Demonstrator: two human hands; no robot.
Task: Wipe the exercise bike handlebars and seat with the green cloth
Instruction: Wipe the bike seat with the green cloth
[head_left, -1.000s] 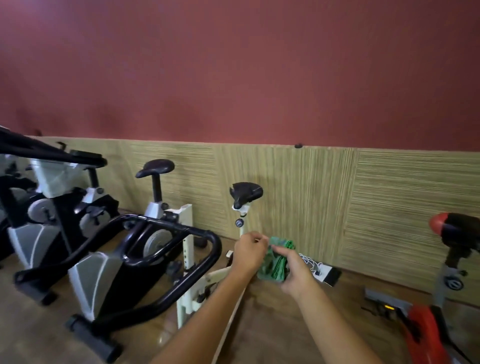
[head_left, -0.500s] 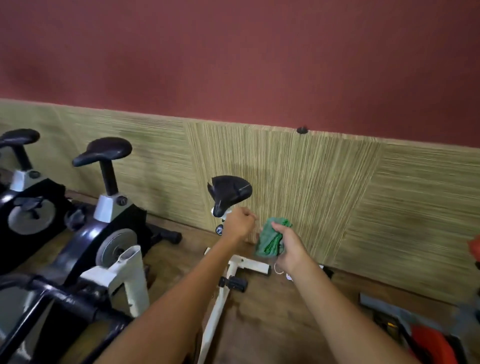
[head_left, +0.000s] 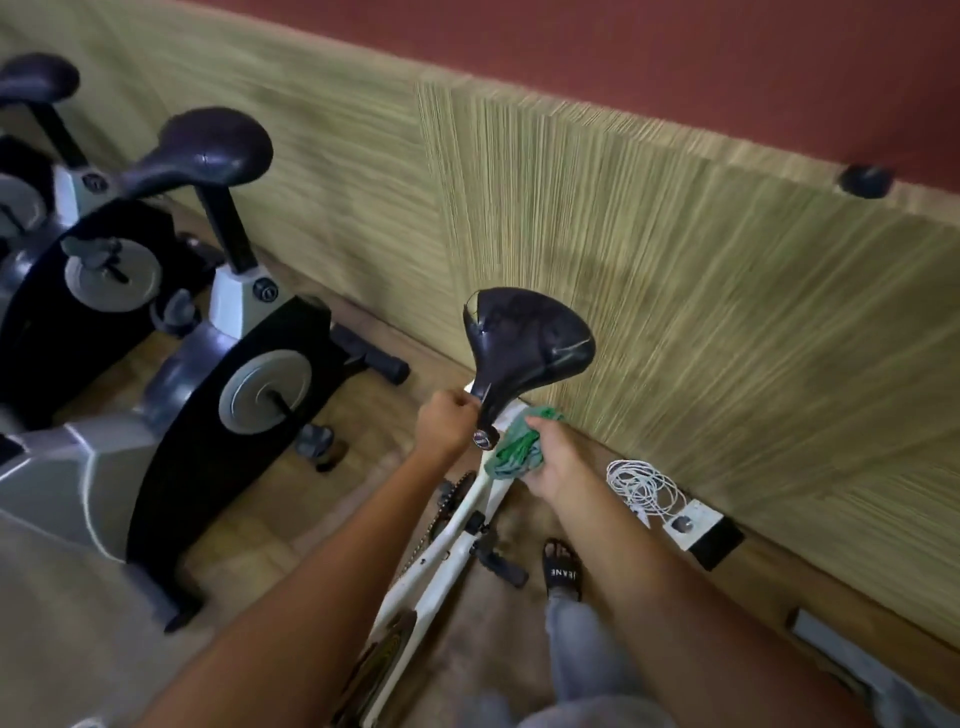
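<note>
cloth bunched in R hand, cracked seat

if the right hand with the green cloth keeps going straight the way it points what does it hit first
Most likely the white seat post just below the black seat. The right hand holds the green cloth right beside it, though depth is hard to judge from this one view.

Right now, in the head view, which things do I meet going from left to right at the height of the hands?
Black bike → left hand → green cloth → right hand → white cable.
</note>
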